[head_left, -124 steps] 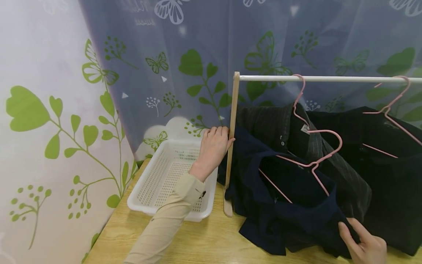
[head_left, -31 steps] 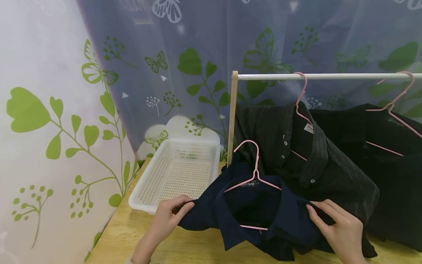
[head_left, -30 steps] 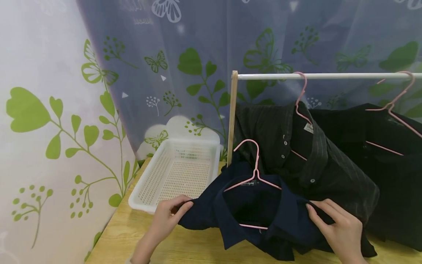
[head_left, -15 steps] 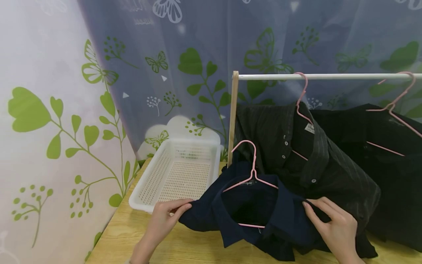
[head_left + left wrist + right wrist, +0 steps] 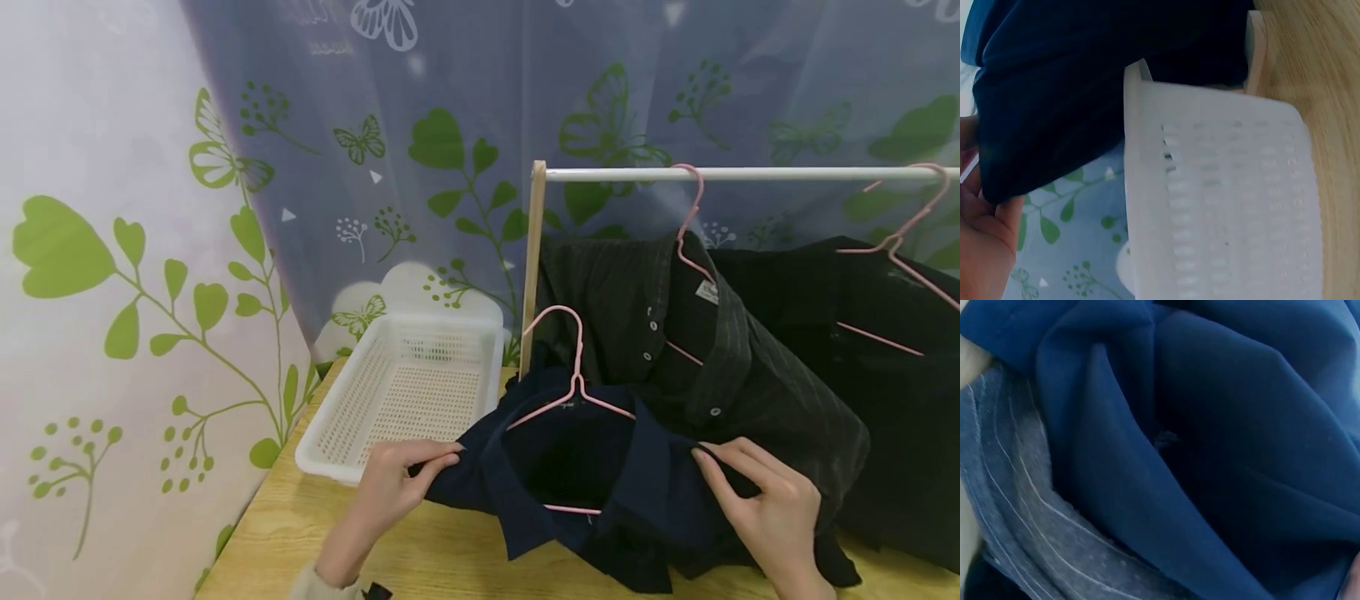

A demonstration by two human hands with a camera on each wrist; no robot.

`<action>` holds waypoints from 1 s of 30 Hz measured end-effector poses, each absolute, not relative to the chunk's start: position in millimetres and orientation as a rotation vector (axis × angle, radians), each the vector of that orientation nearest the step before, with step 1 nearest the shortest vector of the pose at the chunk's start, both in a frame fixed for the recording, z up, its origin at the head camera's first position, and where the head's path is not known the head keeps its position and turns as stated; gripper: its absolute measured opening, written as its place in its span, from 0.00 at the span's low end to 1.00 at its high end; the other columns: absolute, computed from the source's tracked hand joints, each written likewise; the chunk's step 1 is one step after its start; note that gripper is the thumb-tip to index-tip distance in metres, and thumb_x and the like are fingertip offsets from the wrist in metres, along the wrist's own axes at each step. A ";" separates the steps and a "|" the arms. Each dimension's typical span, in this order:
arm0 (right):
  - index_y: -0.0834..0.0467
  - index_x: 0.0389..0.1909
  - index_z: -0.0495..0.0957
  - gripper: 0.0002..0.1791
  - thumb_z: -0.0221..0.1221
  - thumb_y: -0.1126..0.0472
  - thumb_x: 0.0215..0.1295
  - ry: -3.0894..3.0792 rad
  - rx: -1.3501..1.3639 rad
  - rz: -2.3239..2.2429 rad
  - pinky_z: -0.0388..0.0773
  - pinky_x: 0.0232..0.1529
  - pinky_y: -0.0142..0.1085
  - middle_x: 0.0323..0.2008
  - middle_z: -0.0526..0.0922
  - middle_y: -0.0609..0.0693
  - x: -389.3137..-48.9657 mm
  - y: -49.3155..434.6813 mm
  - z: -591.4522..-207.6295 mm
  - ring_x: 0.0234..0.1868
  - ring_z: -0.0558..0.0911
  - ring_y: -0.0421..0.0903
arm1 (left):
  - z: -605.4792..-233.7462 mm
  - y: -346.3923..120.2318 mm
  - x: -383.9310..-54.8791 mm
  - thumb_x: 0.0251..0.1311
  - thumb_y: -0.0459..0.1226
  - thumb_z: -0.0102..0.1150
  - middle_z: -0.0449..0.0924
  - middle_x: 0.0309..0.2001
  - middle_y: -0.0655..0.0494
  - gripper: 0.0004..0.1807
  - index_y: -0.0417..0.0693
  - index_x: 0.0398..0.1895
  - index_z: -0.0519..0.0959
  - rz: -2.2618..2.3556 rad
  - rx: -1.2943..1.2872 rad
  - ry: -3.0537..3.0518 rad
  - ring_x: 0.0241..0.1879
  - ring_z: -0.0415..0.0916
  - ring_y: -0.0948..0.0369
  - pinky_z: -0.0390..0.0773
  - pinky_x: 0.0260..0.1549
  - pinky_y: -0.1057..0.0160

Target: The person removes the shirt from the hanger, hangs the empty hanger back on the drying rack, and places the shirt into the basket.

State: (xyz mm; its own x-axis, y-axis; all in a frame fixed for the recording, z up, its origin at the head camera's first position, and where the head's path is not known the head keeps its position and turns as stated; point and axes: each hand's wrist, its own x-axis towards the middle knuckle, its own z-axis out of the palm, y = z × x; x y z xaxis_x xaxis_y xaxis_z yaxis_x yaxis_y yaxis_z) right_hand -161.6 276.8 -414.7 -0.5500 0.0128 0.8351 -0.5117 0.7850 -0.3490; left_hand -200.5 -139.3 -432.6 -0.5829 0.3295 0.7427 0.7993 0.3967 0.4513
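A navy collared shirt (image 5: 660,479) is on a pink hanger (image 5: 577,379), whose hook stands up free of the rod, near the rack's wooden post (image 5: 534,250). My left hand (image 5: 397,479) pinches the shirt's shoulder or sleeve at left between thumb and fingers. At the opposite shoulder, my right hand (image 5: 772,504) pinches the cloth likewise. In the left wrist view the navy cloth (image 5: 1047,112) drapes from the fingertips beside the basket. Folds of navy cloth (image 5: 1122,462) fill most of the right wrist view; only a sliver of hand shows there.
A white perforated basket (image 5: 318,468) stands on the wooden table (image 5: 442,550), left of the rack. From the white rod (image 5: 615,174) hang a dark grey striped shirt (image 5: 795,400) and a black garment (image 5: 911,442) on pink hangers. A patterned curtain (image 5: 465,67) closes the back.
Earlier the left hand was at the rack's post; it has since gripped the shirt, which now faces front, further left. In the last half second, the left hand and hanger rose slightly.
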 end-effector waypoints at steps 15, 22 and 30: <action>0.63 0.32 0.91 0.06 0.73 0.63 0.58 -1.907 0.473 0.804 0.69 0.44 0.13 0.27 0.87 0.49 -163.2 281.7 -409.0 0.38 0.78 0.17 | -424.4 -123.2 -197.2 0.55 0.23 0.70 0.90 0.34 0.49 0.11 0.37 0.41 0.89 -1.181 -1.013 -2.077 0.29 0.86 0.64 0.78 0.25 0.76; 0.66 0.31 0.90 0.12 0.70 0.58 0.64 -1.851 0.514 0.842 0.70 0.43 0.13 0.26 0.86 0.50 -162.7 275.1 -403.8 0.37 0.79 0.19 | -415.2 -119.2 -199.4 0.56 0.25 0.70 0.89 0.32 0.50 0.10 0.39 0.42 0.89 -1.083 -0.963 -2.074 0.19 0.77 0.71 0.65 0.16 0.79; 0.69 0.30 0.89 0.15 0.70 0.58 0.65 -1.769 0.562 0.891 0.71 0.43 0.14 0.25 0.86 0.52 -165.1 265.4 -397.1 0.36 0.80 0.20 | -406.3 -110.9 -208.2 0.54 0.29 0.73 0.89 0.35 0.51 0.09 0.41 0.40 0.89 -0.777 -0.885 -2.039 0.31 0.87 0.59 0.85 0.31 0.64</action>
State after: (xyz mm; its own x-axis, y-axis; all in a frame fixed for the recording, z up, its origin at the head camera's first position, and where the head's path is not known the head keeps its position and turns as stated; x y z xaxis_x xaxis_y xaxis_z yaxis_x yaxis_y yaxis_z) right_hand -165.1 265.4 -397.1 -0.3594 0.0381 0.9324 -0.7266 0.6156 -0.3052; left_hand -208.2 -110.9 -406.3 -0.4653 0.3217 0.8246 0.7890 0.5730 0.2216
